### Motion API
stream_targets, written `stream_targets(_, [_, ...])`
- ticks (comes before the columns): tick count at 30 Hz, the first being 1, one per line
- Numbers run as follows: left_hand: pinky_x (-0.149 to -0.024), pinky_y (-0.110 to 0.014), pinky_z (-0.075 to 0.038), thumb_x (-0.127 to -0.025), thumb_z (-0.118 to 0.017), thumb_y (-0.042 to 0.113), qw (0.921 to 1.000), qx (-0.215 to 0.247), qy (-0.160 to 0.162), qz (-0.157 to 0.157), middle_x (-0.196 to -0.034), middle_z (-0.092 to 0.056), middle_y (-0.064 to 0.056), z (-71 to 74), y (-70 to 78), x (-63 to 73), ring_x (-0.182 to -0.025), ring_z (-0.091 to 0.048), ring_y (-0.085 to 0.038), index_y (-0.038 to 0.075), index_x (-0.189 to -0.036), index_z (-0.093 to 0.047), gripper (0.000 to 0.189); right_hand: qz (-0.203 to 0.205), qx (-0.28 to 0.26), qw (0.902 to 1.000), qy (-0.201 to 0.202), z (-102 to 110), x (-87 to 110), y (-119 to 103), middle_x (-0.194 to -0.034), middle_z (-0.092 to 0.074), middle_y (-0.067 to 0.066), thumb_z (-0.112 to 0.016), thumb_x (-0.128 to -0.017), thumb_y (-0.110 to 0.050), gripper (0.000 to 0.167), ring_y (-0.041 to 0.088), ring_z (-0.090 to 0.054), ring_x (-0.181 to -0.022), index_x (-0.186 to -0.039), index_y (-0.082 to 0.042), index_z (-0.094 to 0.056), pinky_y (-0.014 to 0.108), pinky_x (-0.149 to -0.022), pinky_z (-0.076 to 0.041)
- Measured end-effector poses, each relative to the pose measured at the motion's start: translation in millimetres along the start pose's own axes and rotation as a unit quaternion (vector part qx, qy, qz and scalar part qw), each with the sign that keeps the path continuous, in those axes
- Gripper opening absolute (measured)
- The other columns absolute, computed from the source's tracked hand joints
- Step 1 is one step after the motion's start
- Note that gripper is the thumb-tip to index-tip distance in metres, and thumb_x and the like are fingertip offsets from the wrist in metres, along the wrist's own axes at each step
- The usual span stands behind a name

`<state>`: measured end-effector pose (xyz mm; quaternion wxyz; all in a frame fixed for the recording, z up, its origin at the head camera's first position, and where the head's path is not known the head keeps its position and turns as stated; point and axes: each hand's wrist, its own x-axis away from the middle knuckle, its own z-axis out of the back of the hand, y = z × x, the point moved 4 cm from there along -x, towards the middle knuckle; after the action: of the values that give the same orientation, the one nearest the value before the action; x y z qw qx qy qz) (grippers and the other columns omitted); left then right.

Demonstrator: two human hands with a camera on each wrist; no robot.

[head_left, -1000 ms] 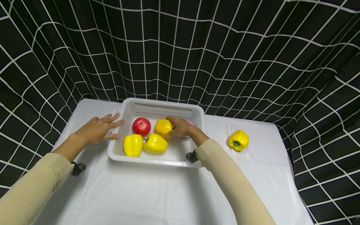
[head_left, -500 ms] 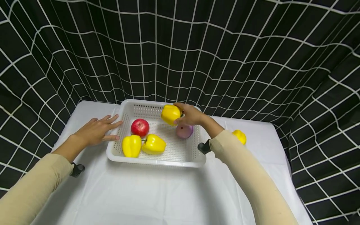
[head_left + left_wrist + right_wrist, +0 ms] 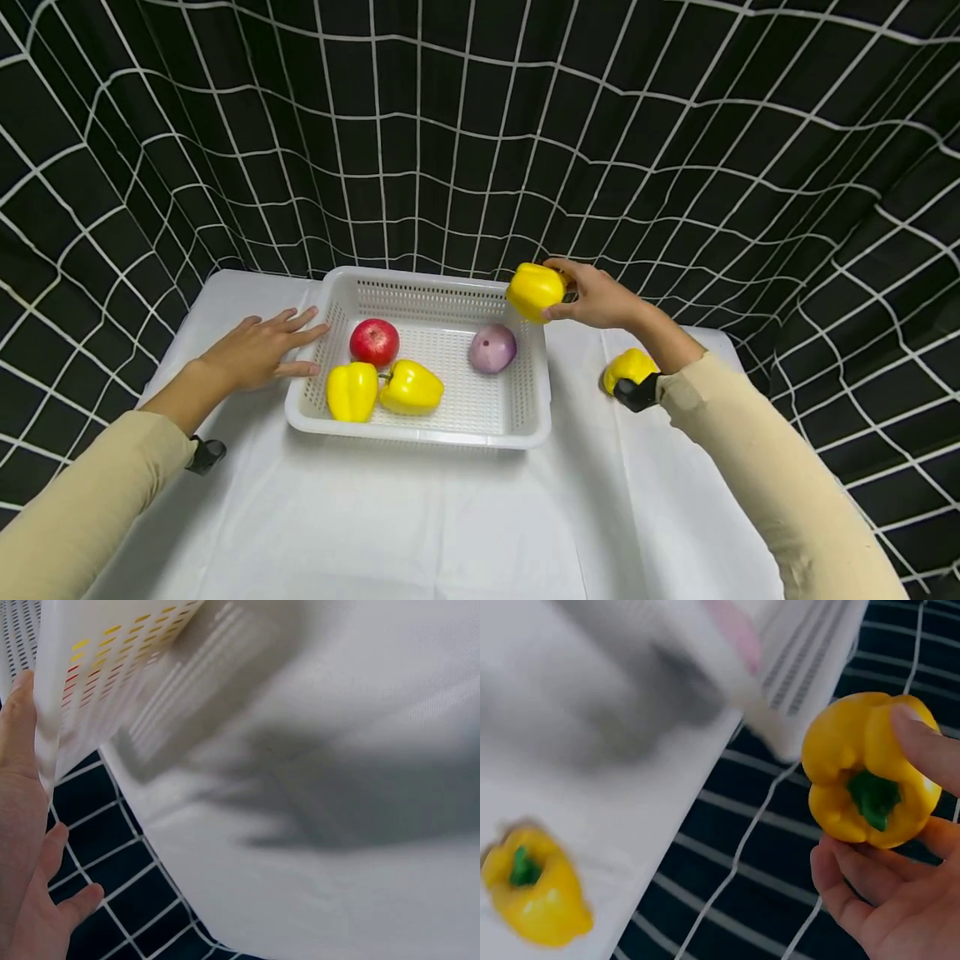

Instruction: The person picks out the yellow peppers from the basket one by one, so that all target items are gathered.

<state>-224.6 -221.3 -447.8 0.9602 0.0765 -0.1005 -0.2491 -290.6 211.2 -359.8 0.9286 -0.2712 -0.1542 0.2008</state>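
My right hand grips a yellow bell pepper between thumb and fingers, above the back right corner of the white plastic basket. The right wrist view shows its green stem facing the camera. At the basket's left rim my left hand rests with fingers spread and fairly straight. Inside the basket lie a red pomegranate-like fruit, two yellow bell peppers, one upright and one on its side, and a purple onion.
Another yellow bell pepper lies on the white-covered table right of the basket, partly behind the right wrist's black camera mount. A black curtain with white grid lines stands close behind the table and at both sides.
My right hand has lifted the yellow bell pepper out of the basket's middle and carried it right and back, uncovering the onion. The left hand has stayed at the rim.
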Motion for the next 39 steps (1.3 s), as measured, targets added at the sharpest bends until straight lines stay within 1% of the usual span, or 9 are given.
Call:
stream_targets(4, [-0.108, -0.071, -0.027, -0.093, -0.063, 0.052, 1.0000, 0.001, -0.002, 0.004, -0.161, -0.027, -0.015, 0.2, -0.6, 1.2, -0.145, -0.027, -0.045, 0.019, -0.153, -0.040, 0.072, -0.028, 0.013, 0.9995, 0.009, 19.1, 21.1, 23.1, -0.126, -0.055, 0.022, -0.077, -0.089, -0.018, 0.075, 0.036, -0.054, -0.111, -0.148, 0.003, -0.035, 0.056, -0.103, -0.042])
stream_targets(7, [-0.108, -0.071, -0.026, -0.093, -0.063, 0.052, 1.0000, 0.002, -0.002, 0.005, -0.162, -0.027, -0.015, -0.3, -0.9, 1.1, -0.145, -0.026, -0.045, 0.020, -0.153, -0.040, 0.072, -0.049, 0.024, 0.9984, 0.014, 30.4, 38.9, 41.7, -0.127, -0.054, 0.025, -0.075, -0.091, -0.020, 0.078, 0.038, -0.053, -0.111, -0.149, 0.004, -0.031, 0.058, -0.102, -0.042])
stream_targets(12, [-0.108, -0.071, -0.026, -0.093, -0.063, 0.052, 1.0000, 0.002, -0.002, 0.005, -0.162, -0.026, -0.015, -0.4, -0.2, 0.3, -0.145, -0.026, -0.046, 0.019, -0.153, -0.040, 0.072, -0.080, 0.029, 0.9961, 0.021, 42.6, 66.4, 70.2, -0.129, -0.052, 0.027, -0.073, -0.092, -0.022, 0.079, 0.041, -0.053, -0.111, -0.150, 0.006, -0.026, 0.059, -0.100, -0.042])
stream_targets(17, [-0.108, -0.071, -0.027, -0.093, -0.063, 0.052, 1.0000, 0.000, -0.002, 0.009, -0.162, -0.027, -0.015, 0.2, 0.2, 0.5, -0.145, -0.026, -0.046, 0.019, -0.153, -0.040, 0.072, -0.114, 0.019, 0.9930, 0.026, 47.9, 88.7, 97.9, -0.131, -0.049, 0.030, -0.072, -0.093, -0.027, 0.084, 0.042, -0.051, -0.112, -0.151, 0.007, -0.022, 0.060, -0.099, -0.042])
stream_targets(20, [-0.108, -0.071, -0.027, -0.094, -0.062, 0.052, 1.0000, -0.001, 0.001, 0.006, -0.161, -0.027, -0.015, -0.3, 0.2, 0.7, -0.145, -0.026, -0.046, 0.019, -0.153, -0.040, 0.072, -0.122, 0.017, 0.9919, 0.030, 48.1, 98.6, 112.4, -0.133, -0.047, 0.032, -0.072, -0.093, -0.030, 0.086, 0.043, -0.050, -0.114, -0.151, 0.008, -0.020, 0.062, -0.101, -0.041])
stream_targets(25, [-0.108, -0.071, -0.027, -0.094, -0.062, 0.052, 1.0000, -0.004, 0.006, 0.003, -0.161, -0.028, -0.015, -1.8, -0.1, 0.2, -0.145, -0.027, -0.045, 0.019, -0.153, -0.040, 0.071, -0.138, 0.006, 0.9895, 0.043, 45.8, 116.5, 140.3, -0.137, -0.041, 0.033, -0.072, -0.094, -0.030, 0.088, 0.047, -0.046, -0.120, -0.151, 0.012, -0.018, 0.063, -0.104, -0.038])
stream_targets(30, [-0.107, -0.071, -0.029, -0.093, -0.063, 0.052, 0.9999, -0.008, 0.008, 0.000, -0.161, -0.028, -0.015, -2.3, -0.6, -0.5, -0.144, -0.028, -0.045, 0.020, -0.153, -0.041, 0.071, -0.166, -0.003, 0.9847, 0.053, 39.7, 134.5, 169.9, -0.136, -0.040, 0.035, -0.071, -0.093, -0.035, 0.090, 0.049, -0.045, -0.120, -0.149, 0.013, -0.019, 0.063, -0.101, -0.042])
stream_targets(36, [-0.108, -0.071, -0.028, -0.094, -0.062, 0.053, 1.0000, -0.004, 0.005, 0.003, -0.162, -0.027, -0.014, -1.9, -0.6, -0.6, -0.145, -0.027, -0.045, 0.020, -0.153, -0.040, 0.071, -0.203, -0.022, 0.9772, 0.059, 25.7, 153.9, 199.9, -0.138, -0.037, 0.040, -0.069, -0.094, -0.038, 0.092, 0.056, -0.041, -0.124, -0.149, 0.014, -0.017, 0.065, -0.100, -0.043])
stream_targets(39, [-0.108, -0.070, -0.029, -0.094, -0.062, 0.053, 1.0000, -0.005, 0.004, 0.003, -0.162, -0.027, -0.014, -1.9, -0.4, -0.2, -0.145, -0.028, -0.045, 0.020, -0.153, -0.040, 0.072, -0.217, -0.029, 0.9741, 0.054, 14.9, 161.6, 212.5, -0.139, -0.035, 0.041, -0.068, -0.095, -0.039, 0.093, 0.057, -0.039, -0.126, -0.149, 0.014, -0.016, 0.066, -0.099, -0.043])
